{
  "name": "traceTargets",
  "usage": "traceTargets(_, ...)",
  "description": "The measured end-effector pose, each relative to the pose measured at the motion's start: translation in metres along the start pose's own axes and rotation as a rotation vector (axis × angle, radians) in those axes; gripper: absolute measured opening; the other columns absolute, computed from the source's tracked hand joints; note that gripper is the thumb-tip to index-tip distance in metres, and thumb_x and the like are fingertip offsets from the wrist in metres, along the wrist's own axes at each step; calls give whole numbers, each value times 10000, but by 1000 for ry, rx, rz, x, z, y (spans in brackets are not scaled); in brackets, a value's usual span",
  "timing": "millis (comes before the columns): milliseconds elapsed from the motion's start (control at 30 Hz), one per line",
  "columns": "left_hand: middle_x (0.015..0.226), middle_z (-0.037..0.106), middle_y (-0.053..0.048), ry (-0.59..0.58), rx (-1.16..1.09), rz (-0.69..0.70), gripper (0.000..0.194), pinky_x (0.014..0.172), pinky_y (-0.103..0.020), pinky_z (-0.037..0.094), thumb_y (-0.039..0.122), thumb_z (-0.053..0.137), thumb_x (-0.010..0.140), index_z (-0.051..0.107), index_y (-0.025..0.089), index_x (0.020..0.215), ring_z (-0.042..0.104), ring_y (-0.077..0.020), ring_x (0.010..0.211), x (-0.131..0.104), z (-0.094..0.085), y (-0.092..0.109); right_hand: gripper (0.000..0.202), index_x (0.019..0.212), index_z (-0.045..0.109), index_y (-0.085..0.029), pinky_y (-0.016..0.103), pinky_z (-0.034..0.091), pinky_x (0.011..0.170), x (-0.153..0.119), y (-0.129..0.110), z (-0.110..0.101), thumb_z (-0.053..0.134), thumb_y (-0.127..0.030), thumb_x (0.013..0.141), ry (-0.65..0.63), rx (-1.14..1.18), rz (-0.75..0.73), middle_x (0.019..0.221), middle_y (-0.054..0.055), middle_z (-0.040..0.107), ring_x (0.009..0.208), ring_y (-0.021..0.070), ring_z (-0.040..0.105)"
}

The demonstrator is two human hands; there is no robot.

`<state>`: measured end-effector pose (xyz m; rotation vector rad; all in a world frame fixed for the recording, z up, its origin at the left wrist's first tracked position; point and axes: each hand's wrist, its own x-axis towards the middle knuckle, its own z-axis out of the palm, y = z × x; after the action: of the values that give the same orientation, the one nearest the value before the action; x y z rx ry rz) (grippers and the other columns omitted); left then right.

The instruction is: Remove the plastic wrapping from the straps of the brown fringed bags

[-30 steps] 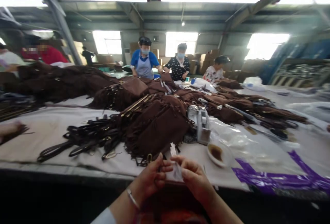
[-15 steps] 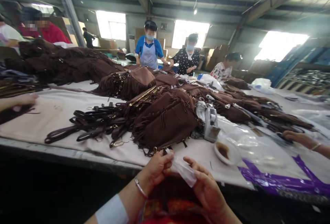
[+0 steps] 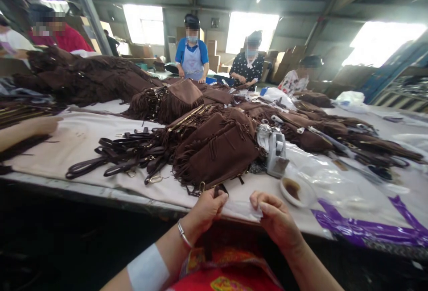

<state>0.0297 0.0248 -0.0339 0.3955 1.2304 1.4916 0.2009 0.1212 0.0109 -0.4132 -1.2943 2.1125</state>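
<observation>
Left hand [image 3: 204, 210]: small dark piece [image 3: 216, 190] is clamped.
Right hand [image 3: 277, 219]: translucent strip [image 3: 240, 209] is pinched.
Strip position: stretched between both hands, at table [image 3: 129, 187]'s near edge.

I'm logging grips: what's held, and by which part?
The left hand and right hand hold a translucent strip near opposite ends; the left also grips something dark, unclear.

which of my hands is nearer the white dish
Right. Your right hand is close to the near side of the white dish; your left hand is farther off to its left.
</observation>
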Motion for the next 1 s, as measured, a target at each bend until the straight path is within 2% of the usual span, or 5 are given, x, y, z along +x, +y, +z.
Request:
traceTargets(100,526,298,121,-44,25,-75,399,395,-194,103,443,731,693,420,211,786,170,-31,421,-2,1,5,89,776,724,-209,286,419,656,13,4,-5,751,-282,734,44,-103,-14,886,38,614,693,144,496)
traceTargets(233,575,398,96,-56,79,-156,407,400,-182,112,459,724,691,424,206,800,207,-20,414,-4,3,13,354,1002,714,-221,271,433,643,31,15,-4,808,-288,668,108,-228,-19,854,31,664,718,151,538)
traceTargets(500,650,440,72,-60,58,-136,548,404,-196,89,611,698,707,570,148,971,176,-7,419,-5,-1,20,287,653,603,-173,218,235,413,44,8,8,779,-398,623,282,-343,80,493,-59,476,434,64,342)
traceTargets(700,537,331,108,-131,41,-80,475,409,-196,111,493,803,650,595,135,882,181,-15,417,-7,4,22,212,612,555,-185,212,250,412,39,22,19,712,-326,631,177,-477,233,448,-78,438,417,67,348)
traceTargets(1000,500,311,112,-2,96,-47,436,399,-192,119,458,816,613,499,173,702,185,-29,427,4,3,16,174,617,569,-189,228,300,477,32,12,-18,646,-322,697,268,-688,81,527,-52,475,494,93,396)
